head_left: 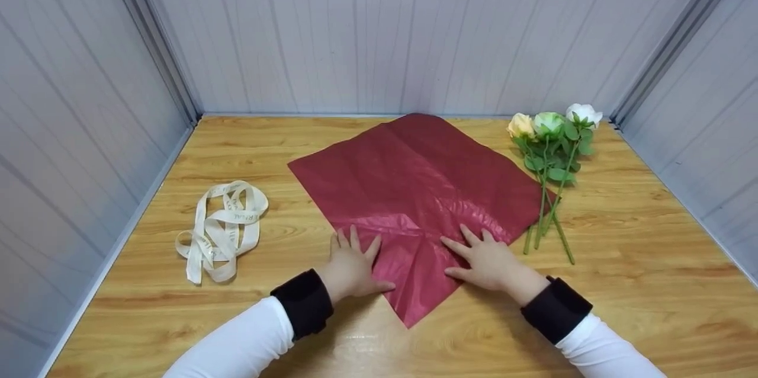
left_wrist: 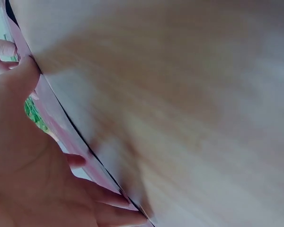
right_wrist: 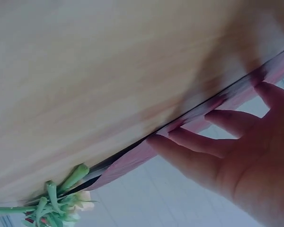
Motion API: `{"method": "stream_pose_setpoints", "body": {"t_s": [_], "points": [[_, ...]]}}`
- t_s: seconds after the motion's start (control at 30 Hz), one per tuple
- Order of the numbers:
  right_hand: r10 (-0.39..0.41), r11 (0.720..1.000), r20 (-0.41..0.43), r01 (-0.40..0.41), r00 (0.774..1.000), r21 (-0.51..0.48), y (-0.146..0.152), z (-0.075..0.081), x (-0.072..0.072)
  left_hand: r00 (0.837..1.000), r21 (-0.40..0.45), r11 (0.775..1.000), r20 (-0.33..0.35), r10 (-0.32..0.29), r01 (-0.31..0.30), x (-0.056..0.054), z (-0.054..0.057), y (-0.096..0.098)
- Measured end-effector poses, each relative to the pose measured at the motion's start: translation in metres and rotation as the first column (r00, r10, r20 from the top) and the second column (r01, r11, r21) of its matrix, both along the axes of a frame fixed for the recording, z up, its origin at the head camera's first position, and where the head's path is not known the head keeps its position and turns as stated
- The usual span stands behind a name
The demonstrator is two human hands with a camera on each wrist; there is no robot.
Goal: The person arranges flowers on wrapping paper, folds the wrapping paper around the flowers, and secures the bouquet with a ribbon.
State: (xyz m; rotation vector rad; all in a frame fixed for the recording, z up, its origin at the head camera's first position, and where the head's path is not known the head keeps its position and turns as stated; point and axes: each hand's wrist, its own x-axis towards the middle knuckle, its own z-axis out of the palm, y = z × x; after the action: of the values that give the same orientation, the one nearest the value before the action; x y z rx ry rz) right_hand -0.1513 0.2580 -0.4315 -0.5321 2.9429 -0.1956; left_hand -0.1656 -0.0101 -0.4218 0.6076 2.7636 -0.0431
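A dark red sheet of wrapping paper (head_left: pixel 408 170) lies diagonally on the wooden table, one corner pointing toward the person. My left hand (head_left: pixel 352 265) rests with spread fingers on its near left edge. On the near right edge my right hand (head_left: pixel 488 262) presses lightly, fingers spread and fairly straight. Creases fan out in the paper between the two hands. In the left wrist view the left hand (left_wrist: pixel 42 156) touches the paper's edge. The right wrist view has the right hand's fingertips (right_wrist: pixel 156 142) on the paper edge (right_wrist: pixel 132 158).
Three artificial roses (head_left: pixel 551 129), peach, green and white, lie at the right, their stems (head_left: pixel 545 218) crossing the paper's right corner. A loose heap of cream printed ribbon (head_left: pixel 225 230) lies at the left. Grey panel walls (head_left: pixel 385 34) enclose the wooden table (head_left: pixel 142 307) at back and sides.
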Motion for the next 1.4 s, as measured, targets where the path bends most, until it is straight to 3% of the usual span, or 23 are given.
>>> {"method": "stream_pose_setpoints", "body": {"t_s": [0.13,0.27,0.4,0.53,0.63,0.7,0.9,1.13,1.3,1.4], "points": [[-0.054,0.986,-0.012,0.051,0.998,-0.156,0.012,0.004,-0.009,1.000,-0.019,1.000,0.014,0.000,0.001,0.000,-0.001,0.000],[-0.199,0.940,-0.063,0.173,0.978,-0.293,0.029,0.009,-0.019,1.000,-0.036,0.999,0.019,-0.001,0.001,0.000,-0.001,0.002],[-0.358,0.878,-0.087,0.303,0.930,-0.371,0.045,0.014,-0.025,1.000,-0.062,0.998,0.028,0.006,-0.005,0.000,0.001,0.004],[-0.499,0.803,-0.079,0.427,0.863,-0.416,0.061,0.017,-0.029,1.000,-0.061,0.998,0.029,0.005,-0.003,0.000,0.003,0.005],[-0.579,0.750,-0.041,0.512,0.814,-0.419,0.071,0.018,-0.030,1.000,-0.049,0.999,0.029,0.005,-0.003,0.000,0.003,0.005],[-0.607,0.727,-0.007,0.552,0.794,-0.409,0.076,0.018,-0.031,0.999,-0.039,0.999,0.032,0.006,-0.005,0.000,0.002,0.004],[-0.627,0.715,0.049,0.599,0.778,-0.361,0.080,0.015,-0.033,0.999,-0.009,1.000,0.033,0.012,-0.011,0.000,0.000,0.002],[-0.672,0.693,0.103,0.672,0.733,-0.261,0.088,0.007,-0.033,0.999,-0.024,1.000,0.033,0.021,-0.020,0.002,-0.003,0.000],[-0.670,0.686,0.140,0.680,0.729,-0.257,0.094,0.004,-0.033,1.000,-0.024,1.000,0.020,0.014,-0.014,0.002,-0.003,0.001],[-0.662,0.698,0.135,0.672,0.737,-0.247,0.096,0.005,-0.034,1.000,-0.024,1.000,0.015,0.010,-0.010,0.000,-0.003,0.003]]}}
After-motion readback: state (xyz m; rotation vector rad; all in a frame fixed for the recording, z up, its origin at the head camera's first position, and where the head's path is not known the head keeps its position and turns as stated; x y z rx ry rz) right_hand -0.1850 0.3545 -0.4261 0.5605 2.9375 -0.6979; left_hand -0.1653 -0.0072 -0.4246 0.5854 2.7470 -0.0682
